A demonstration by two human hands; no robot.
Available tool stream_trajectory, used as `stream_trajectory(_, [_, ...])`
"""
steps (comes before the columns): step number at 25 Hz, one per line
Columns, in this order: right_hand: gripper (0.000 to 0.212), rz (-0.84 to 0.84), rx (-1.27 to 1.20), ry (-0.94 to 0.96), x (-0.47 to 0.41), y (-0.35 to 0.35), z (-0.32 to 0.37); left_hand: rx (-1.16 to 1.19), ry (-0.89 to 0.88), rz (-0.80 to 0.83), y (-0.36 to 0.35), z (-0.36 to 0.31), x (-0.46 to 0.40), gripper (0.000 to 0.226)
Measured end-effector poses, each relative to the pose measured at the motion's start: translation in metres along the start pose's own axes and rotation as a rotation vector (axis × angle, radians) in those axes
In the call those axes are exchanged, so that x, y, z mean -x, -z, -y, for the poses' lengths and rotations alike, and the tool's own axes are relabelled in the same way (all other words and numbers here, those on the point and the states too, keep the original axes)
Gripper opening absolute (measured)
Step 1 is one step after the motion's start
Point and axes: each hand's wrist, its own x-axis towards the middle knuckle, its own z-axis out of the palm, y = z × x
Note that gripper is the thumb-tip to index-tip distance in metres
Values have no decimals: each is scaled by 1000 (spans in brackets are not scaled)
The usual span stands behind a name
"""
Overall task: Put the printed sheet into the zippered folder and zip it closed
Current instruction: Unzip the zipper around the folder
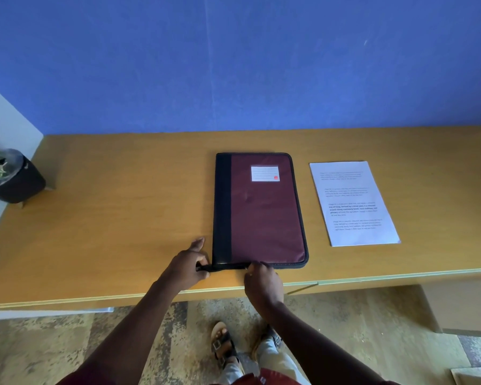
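A maroon zippered folder (pixel 261 215) with a black spine and a white label lies flat on the wooden desk (pixel 109 218), its cover down. My left hand (pixel 188 266) pinches the black zipper tail at the folder's near left corner. My right hand (pixel 261 282) pinches the zipper pull on the near edge, a little right of that corner. The printed sheet (pixel 353 202) lies flat on the desk to the right of the folder, apart from it.
A dark pot with a small leafy plant (pixel 10 176) stands at the desk's far left. A blue wall (pixel 233 65) rises behind the desk. My sandalled feet (pixel 222 343) stand on patterned floor below the desk's front edge.
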Motion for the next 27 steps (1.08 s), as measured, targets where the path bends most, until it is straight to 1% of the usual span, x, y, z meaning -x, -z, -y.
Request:
stream_trajectory(4, [19,35,-1,49,2,-9,21,0,1,41,2,4,-1,11])
stream_trajectory(9, [24,77,3,75,3,-20,37,-10,9,27,1,3,-1,16])
stream_trajectory(16, [18,180,1,181,6,-34,56,-19,-2,87,7,1,1,14])
stream_trajectory(21, [18,215,-2,195,4,-42,70,22,7,99,11,-2,4,30])
stream_trajectory(23, [17,222,2,195,2,-41,71,10,20,86,8,0,3,25])
stream_trajectory(25, [17,244,12,201,1,-37,71,-11,33,81,6,3,0,30])
stream_trajectory(27, [18,255,7,202,-1,-34,68,24,38,88,9,-1,-1,21])
